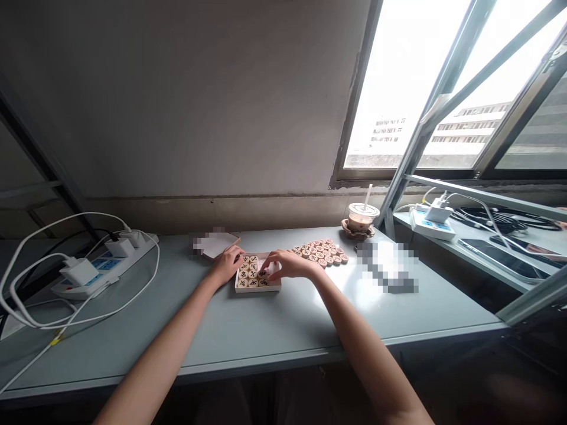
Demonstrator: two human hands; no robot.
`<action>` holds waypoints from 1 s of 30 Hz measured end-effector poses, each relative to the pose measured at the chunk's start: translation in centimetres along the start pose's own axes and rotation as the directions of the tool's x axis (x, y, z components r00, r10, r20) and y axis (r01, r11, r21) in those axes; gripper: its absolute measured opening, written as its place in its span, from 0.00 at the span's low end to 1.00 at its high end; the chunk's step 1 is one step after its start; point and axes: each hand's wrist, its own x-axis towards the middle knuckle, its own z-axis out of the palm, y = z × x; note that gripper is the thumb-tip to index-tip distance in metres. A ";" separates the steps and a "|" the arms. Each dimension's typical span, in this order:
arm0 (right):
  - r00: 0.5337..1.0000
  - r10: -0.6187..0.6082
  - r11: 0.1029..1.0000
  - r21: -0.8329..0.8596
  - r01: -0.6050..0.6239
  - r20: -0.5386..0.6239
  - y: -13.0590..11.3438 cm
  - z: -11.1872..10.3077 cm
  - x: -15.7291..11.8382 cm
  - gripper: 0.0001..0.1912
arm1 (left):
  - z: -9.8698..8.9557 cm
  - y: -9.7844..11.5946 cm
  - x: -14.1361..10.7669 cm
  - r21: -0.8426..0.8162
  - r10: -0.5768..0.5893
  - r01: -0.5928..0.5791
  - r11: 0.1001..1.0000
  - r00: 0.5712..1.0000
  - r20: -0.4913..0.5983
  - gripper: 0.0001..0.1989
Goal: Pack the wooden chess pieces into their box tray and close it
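Basically, box (258, 290) w/ pieces (253, 274) sits btwn L hand (227, 264) at rim & R hand (287, 264) curled over it, grips unclear.

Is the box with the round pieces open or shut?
Open. The box is uncovered on top, and round pieces inside show.

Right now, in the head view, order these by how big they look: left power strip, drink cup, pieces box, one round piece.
1. Left power strip
2. Pieces box
3. Drink cup
4. One round piece
Apparent size only; the cup stands farther back.
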 end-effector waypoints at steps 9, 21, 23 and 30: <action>0.999 -0.048 0.999 -0.023 0.047 -0.026 -0.4 1.3 0.6 0.13 | 0.1 -0.1 0.1 -0.004 0.019 -0.020 1.000 1.000 -0.005 0.11; 0.995 0.045 0.996 -0.069 -0.051 -0.084 -0.2 0.2 0.0 0.16 | 0.1 -0.3 0.1 -0.002 0.025 -0.025 1.000 1.000 -0.003 0.11; 0.988 0.029 0.996 -0.076 -0.041 -0.155 0.1 -0.7 -0.5 0.13 | 0.1 -0.3 0.1 -0.006 0.019 -0.019 1.000 1.000 -0.009 0.11; 0.945 0.305 0.929 -0.178 -0.323 -0.122 3.4 -3.4 -3.6 0.10 | -0.1 0.0 0.0 0.002 0.008 -0.008 1.000 1.000 0.020 0.12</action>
